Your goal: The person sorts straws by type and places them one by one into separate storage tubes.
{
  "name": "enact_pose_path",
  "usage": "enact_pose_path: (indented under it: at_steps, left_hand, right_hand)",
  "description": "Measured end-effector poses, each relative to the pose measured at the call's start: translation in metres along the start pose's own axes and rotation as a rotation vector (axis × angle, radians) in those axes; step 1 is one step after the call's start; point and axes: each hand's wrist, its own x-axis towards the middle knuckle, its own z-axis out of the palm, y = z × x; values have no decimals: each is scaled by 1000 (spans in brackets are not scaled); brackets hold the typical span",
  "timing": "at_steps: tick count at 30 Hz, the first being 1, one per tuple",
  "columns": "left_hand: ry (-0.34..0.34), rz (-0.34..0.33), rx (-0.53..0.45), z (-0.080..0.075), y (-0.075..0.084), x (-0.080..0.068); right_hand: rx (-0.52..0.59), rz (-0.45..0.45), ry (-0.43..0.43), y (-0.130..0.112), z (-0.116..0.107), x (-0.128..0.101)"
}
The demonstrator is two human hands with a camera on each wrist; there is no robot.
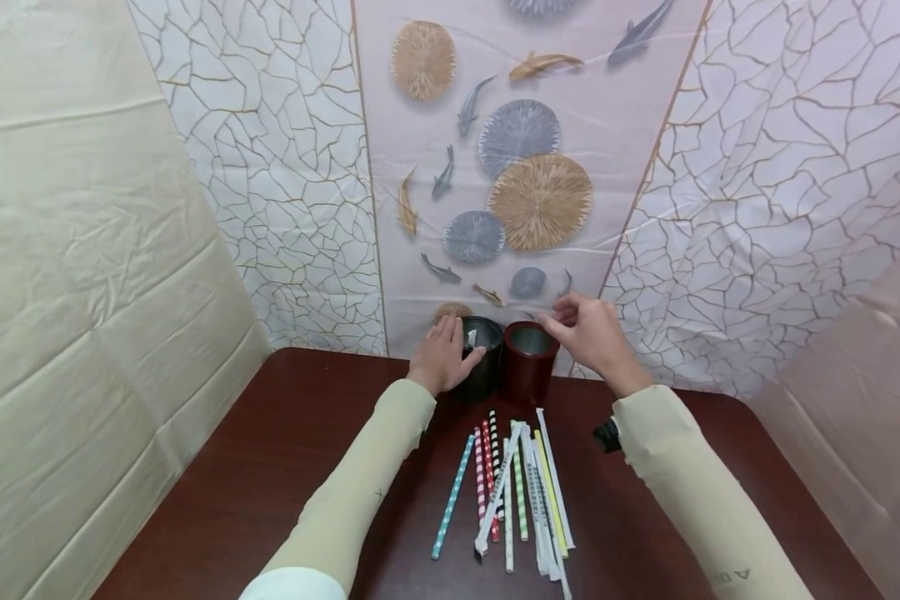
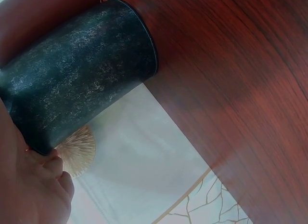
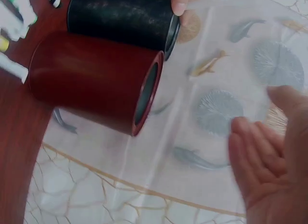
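Note:
A dark, mottled cylindrical holder [image 1: 480,375] stands upright at the back of the table, its top facing up. My left hand [image 1: 440,354] grips it near the rim, fingers along its left side and thumb across the front. Touching or close beside it on the right is a dark red cylindrical holder [image 3: 91,82], also upright, with a grey inside. My right hand [image 1: 591,337] is raised just right of the red holder's rim, fingers loosely bent. In the right wrist view that hand is apart from the holder, with nothing in it.
Several straws lie loosely in front of the holders: a blue dotted straw [image 1: 452,497], a yellow straw [image 1: 552,492], striped ones, and some in white paper wrappers [image 1: 543,508]. The brown table [image 1: 292,450] ends at a patterned backdrop [image 1: 292,192] right behind the holders.

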Motion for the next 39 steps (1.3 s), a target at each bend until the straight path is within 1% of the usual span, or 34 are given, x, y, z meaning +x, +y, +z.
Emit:
enact_pose_path:
  at_steps: [4,8,10,12,15,19,25,31,35,39]
  left_hand:
    - [-6,-9,-1,2,-1,2]
    - [-2,-14,12,4,0,4]
    - [2,-7,19,5,1,5]
    - [11,4,18,4,2,5]
    - [15,10,8,4,2,6]
    - [17,-3,8,5,1,6]
    - [19,0,31,4,-1,6]
    - [21,2,35,1,0,4]
    - [14,-2,31,1,1,3]
    - [14,-7,19,0,1,2]
  right_hand:
    - [-76,61,-149,1,-11,-6]
    - [-157,88,-303,6,-17,-12]
    - [-204,97,-362,9,-19,-14]
    - [-231,94,-397,12,-20,-15]
    - [-240,94,-450,16,-18,-17]
    - [-203,100,-522,23,-10,-22]
    - [-210,105,-526,36,10,-34]
    - [-196,145,-554,46,29,-46]
    - [-171,194,-543,53,43,-54]
    - [-140,273,-529,59,56,-64]
